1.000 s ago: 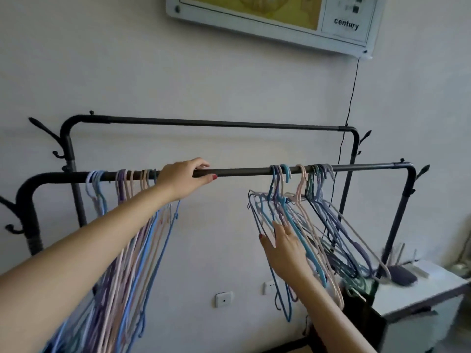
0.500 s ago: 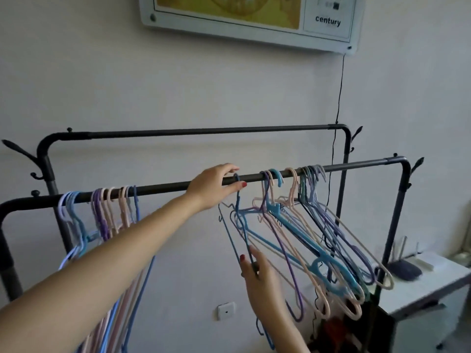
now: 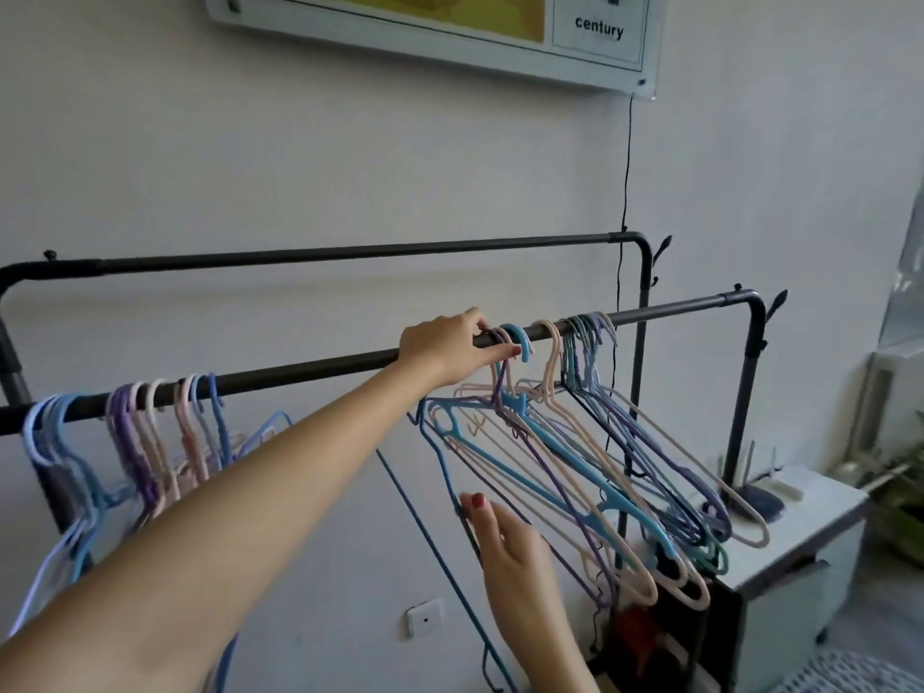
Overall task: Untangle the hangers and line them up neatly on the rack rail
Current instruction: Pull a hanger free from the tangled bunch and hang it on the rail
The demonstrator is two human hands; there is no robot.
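Note:
A dark front rail (image 3: 325, 370) carries two groups of thin pastel hangers. A neat group (image 3: 150, 417) hangs straight at the left. A tangled bunch (image 3: 600, 467) in blue, beige, purple and green swings out to the right. My left hand (image 3: 450, 347) reaches over the rail, with its fingers closed on the leftmost hooks of the tangled bunch. My right hand (image 3: 505, 537) is lower, its thumb and fingers on the side wire of a dark blue hanger (image 3: 440, 457) at the bunch's left edge. That hanger's hook is hidden behind my left hand.
A second, higher rail (image 3: 350, 252) runs behind, close to the wall. A white cabinet (image 3: 800, 552) with small items stands under the rack's right end. A black cable (image 3: 625, 167) drops from a framed board (image 3: 450, 22). A wall socket (image 3: 425, 617) sits low.
My left hand slid right along the rail from the neat group to the tangled bunch's hooks. My right hand moved to the dark blue hanger, and the bunch swung out to the right.

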